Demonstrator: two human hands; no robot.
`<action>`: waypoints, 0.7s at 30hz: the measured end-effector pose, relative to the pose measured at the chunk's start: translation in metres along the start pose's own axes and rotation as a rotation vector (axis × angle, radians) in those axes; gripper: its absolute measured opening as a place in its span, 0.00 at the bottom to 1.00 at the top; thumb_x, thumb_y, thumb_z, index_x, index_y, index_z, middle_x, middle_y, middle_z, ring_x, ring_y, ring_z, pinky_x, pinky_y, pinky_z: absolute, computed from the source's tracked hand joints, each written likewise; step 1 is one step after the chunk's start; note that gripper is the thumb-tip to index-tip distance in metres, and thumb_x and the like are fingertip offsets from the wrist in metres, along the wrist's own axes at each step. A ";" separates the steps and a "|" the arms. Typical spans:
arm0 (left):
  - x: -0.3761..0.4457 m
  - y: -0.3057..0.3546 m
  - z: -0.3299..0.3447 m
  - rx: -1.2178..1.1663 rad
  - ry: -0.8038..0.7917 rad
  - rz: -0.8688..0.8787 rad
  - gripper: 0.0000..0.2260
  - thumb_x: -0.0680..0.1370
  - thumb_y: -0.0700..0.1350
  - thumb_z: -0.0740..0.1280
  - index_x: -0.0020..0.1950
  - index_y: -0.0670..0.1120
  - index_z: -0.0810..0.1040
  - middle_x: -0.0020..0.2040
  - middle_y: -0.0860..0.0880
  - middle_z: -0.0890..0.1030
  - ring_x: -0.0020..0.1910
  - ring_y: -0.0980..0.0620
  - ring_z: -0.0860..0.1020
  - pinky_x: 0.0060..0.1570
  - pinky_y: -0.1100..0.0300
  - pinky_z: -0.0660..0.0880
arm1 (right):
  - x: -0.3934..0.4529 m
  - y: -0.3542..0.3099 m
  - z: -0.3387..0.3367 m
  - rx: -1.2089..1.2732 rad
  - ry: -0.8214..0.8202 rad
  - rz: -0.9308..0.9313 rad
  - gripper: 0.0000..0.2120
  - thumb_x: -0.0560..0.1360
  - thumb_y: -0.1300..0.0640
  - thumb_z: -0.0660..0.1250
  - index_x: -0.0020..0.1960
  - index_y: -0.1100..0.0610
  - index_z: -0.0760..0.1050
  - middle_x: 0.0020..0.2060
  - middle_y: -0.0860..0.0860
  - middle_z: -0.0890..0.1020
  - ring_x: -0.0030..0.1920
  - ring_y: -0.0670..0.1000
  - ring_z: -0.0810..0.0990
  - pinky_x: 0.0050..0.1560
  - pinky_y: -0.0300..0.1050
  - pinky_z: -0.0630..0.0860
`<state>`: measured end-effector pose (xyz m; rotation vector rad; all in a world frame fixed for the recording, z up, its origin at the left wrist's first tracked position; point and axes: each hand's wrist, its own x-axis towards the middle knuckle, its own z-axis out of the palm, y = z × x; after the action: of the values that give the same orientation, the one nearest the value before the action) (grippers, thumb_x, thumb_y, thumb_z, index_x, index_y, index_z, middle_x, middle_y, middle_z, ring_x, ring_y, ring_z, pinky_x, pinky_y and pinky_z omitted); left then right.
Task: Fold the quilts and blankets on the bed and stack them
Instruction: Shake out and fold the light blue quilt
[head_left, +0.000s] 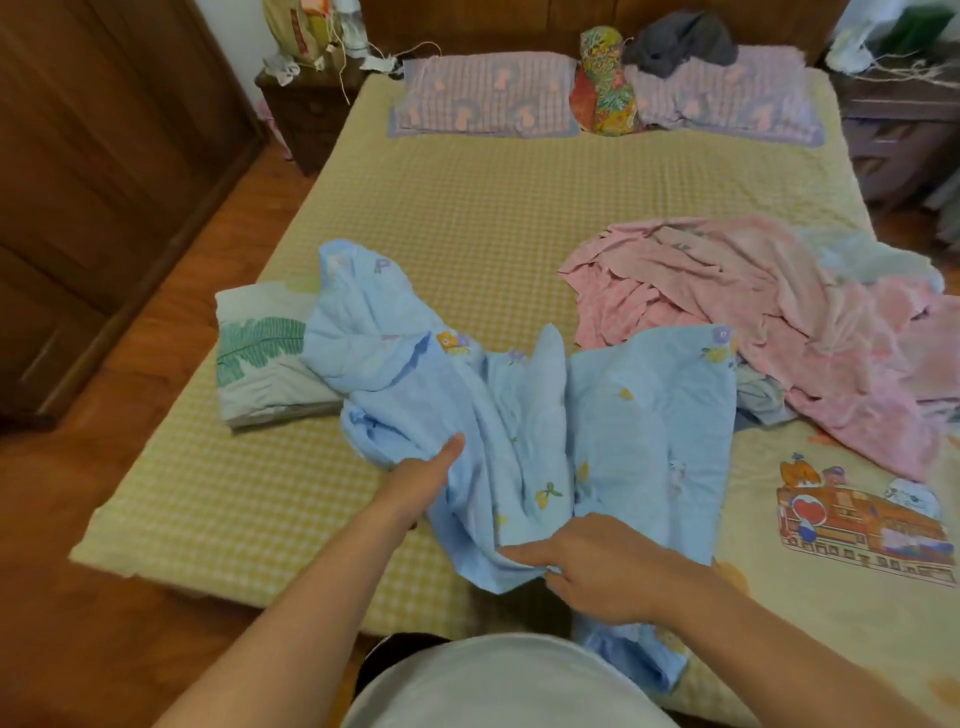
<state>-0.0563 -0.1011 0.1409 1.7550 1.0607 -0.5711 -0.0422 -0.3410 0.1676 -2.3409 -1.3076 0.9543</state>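
Wooden floor and dark wardrobe doors surrounded a bed (426, 218) covered in a yellow checked sheet. Two lilac pillows (485, 96) lay at the head, with a bright floral bundle (605, 85) between them and a grey garment (680, 44) on the right one. Near the foot, a crumpled blue quilt (519, 415) with small flower prints lay bunched — the left hand (423, 483) gripped its left side, thumb on top, while the right hand (587, 566) pinched its near edge with curled fingers. Just left of it, partly under it, sat a folded white quilt (265, 358) with a green leaf print. To the right, a pink blanket (769, 322) lay in a loose heap, touching the blue one's corner.
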 end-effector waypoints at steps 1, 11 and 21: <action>0.004 0.001 0.010 0.052 -0.004 -0.023 0.36 0.74 0.72 0.64 0.64 0.41 0.76 0.62 0.45 0.78 0.59 0.42 0.76 0.53 0.52 0.74 | 0.005 -0.001 0.004 -0.032 -0.014 -0.011 0.29 0.78 0.54 0.55 0.73 0.28 0.59 0.57 0.53 0.82 0.54 0.56 0.78 0.54 0.49 0.74; 0.066 -0.040 0.029 -0.267 0.156 -0.200 0.14 0.77 0.39 0.64 0.62 0.38 0.77 0.47 0.41 0.80 0.47 0.40 0.80 0.47 0.50 0.78 | -0.022 0.021 -0.008 0.060 0.176 0.050 0.22 0.78 0.53 0.57 0.69 0.34 0.72 0.60 0.43 0.82 0.56 0.48 0.80 0.51 0.39 0.70; 0.081 -0.011 -0.003 -1.184 0.091 -0.302 0.11 0.82 0.40 0.59 0.64 0.46 0.73 0.59 0.46 0.79 0.53 0.44 0.78 0.58 0.48 0.74 | -0.121 0.039 -0.075 0.528 0.735 0.318 0.24 0.76 0.71 0.66 0.47 0.42 0.87 0.47 0.31 0.84 0.52 0.32 0.80 0.51 0.25 0.71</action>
<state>-0.0248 -0.0638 0.0747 0.5874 1.3350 0.0269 -0.0110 -0.4587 0.2504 -2.1564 -0.3521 0.3575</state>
